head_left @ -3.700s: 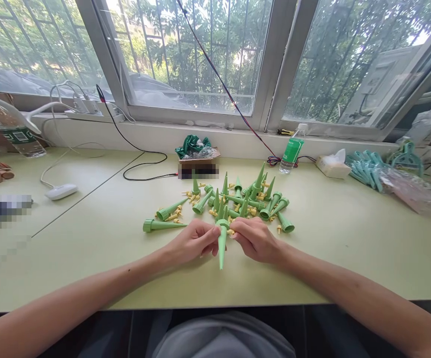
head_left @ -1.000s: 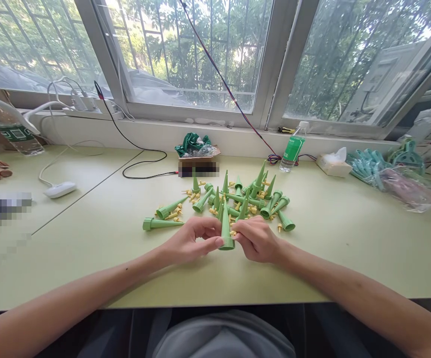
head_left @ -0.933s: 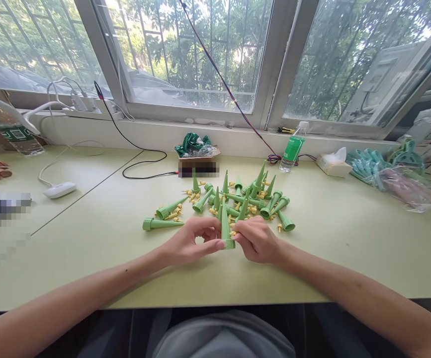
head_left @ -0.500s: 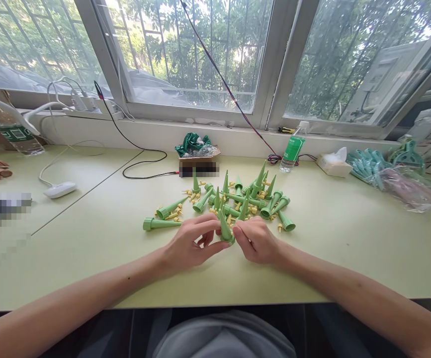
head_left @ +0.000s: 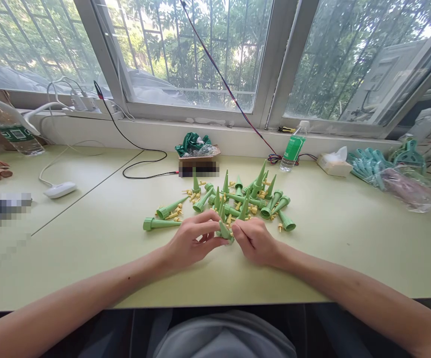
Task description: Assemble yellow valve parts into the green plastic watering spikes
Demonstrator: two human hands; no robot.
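Note:
Thumb and fingers of my left hand (head_left: 191, 238) are closed round a green plastic watering spike (head_left: 224, 230). The spike is tilted and looks foreshortened, its wide capped end low by my thumb. Close beside it on the right, my right hand (head_left: 255, 239) is curled in a pinch at the spike's edge. Whatever its fingertips hold is hidden. Just beyond both hands lie many more green spikes (head_left: 162, 224), some standing on their wide ends and others on their sides. Small yellow nozzle-like pieces (head_left: 172, 216) are scattered among them.
Behind the pile stands a small box (head_left: 199, 155) with green wrapping. A water bottle (head_left: 293, 147), a tissue box (head_left: 333, 164) and bagged turquoise items (head_left: 368, 166) line the back right. A white mouse-like device (head_left: 60, 190) and a black cable (head_left: 140, 148) are on the left.
The spike in my left hand has tipped, so its point now shows lower and shorter. My right hand has shifted very slightly and stays pinched beside it.

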